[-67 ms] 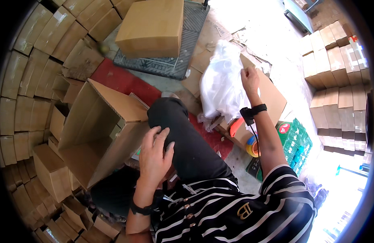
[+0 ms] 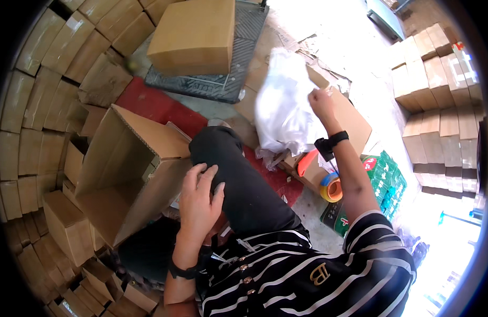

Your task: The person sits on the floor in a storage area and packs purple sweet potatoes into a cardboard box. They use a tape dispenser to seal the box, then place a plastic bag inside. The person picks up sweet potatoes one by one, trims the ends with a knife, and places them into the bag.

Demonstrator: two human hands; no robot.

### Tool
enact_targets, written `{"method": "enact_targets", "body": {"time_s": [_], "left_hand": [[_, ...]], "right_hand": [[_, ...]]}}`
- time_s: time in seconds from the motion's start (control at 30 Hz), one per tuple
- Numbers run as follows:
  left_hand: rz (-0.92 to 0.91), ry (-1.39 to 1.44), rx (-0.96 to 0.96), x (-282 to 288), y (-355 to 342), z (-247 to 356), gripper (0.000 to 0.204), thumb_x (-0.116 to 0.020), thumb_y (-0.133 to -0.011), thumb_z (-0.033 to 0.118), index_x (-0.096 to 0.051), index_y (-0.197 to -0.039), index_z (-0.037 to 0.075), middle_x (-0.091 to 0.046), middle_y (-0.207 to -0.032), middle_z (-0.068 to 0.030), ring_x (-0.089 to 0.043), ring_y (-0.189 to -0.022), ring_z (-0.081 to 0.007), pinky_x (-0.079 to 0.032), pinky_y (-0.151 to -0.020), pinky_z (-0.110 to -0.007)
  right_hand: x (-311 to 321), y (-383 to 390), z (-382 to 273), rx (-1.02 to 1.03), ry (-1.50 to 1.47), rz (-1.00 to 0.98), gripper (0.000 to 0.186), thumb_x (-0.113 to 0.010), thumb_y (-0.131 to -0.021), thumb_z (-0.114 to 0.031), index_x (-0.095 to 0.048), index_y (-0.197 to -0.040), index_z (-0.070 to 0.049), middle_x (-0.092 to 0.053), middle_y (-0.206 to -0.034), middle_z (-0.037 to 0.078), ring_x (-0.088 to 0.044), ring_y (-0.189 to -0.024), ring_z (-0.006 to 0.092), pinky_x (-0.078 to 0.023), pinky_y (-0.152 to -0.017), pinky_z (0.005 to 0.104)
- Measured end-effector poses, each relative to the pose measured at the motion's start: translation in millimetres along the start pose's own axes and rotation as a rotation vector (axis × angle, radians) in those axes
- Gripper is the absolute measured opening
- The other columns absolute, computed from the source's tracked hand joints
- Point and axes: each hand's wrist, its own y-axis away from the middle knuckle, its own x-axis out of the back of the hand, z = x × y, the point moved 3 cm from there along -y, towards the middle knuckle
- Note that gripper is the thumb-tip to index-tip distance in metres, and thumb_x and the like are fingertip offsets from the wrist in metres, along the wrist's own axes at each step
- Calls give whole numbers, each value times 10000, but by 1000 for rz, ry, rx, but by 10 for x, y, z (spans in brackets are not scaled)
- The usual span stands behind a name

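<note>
An open cardboard box (image 2: 109,195) lies tipped on its side at my left, its mouth facing me. My left hand (image 2: 199,203) hovers between that box and my bent knee, fingers loosely spread and holding nothing. To the right, white translucent plastic bags (image 2: 286,105) lie in a heap on a closed carton (image 2: 350,119). My right hand (image 2: 323,104) is closed in a pinch at the right edge of the plastic, which looks gripped there. On the carton's near edge lies an orange-red handle-like thing (image 2: 307,162), its kind unclear, beside rolls of tape (image 2: 331,187).
A sealed carton (image 2: 194,39) sits on a dark ribbed platform (image 2: 212,87) ahead. Stacked cartons (image 2: 22,100) wall in the left, with more stacks (image 2: 439,95) at the right. A green printed package (image 2: 384,185) lies beyond my right forearm. Red matting (image 2: 159,105) covers part of the floor.
The plastic bags have shifted and look motion-blurred as my right hand moves slightly. More of the tape rolls shows beside my right forearm. My left hand stays nearly still.
</note>
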Motion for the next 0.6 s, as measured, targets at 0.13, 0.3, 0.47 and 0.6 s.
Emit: {"method": "enact_targets", "body": {"time_s": [0.13,0.3,0.47,0.6], "left_hand": [[-37,-23,9,41,-58,36,373,-655,-796,152,-573,-1138,27,-519,-1137,-162,-544,-999,-328,-455,-839,-391],[0,139,39,30,-218,299,482,-659,-797,171,-502,-1230,27,-514,-1149,-188,-554,-991,-329,-470,-821,-391],[33,271,-103,-428,-530,754,615,-702,-752,182,-435,-1281,20,-532,-1094,-192,-596,-821,-292,-497,-735,-368],[-246,-114,-294,-897,-542,743,399,-675,-727,156,-525,-1068,12,-557,-883,-140,-603,-780,-291,-489,-660,-386]], "right_hand": [[665,104,-185,145,-181,365,132,-585,-822,-160,-574,-765,-42,-556,-780,137,-553,-690,319,-444,-634,417],[1278,710,-789,551,-171,492,103,-641,-770,-22,-616,-870,-30,-624,-937,110,-616,-704,222,-478,-545,288],[1232,1438,-1280,1003,-250,132,292,-660,-698,-42,-608,-984,-26,-612,-1079,188,-656,-794,251,-539,-612,311],[1166,1614,-1291,1011,-288,36,349,-666,-675,-54,-593,-1013,-6,-581,-1132,202,-640,-860,291,-540,-678,345]]}}
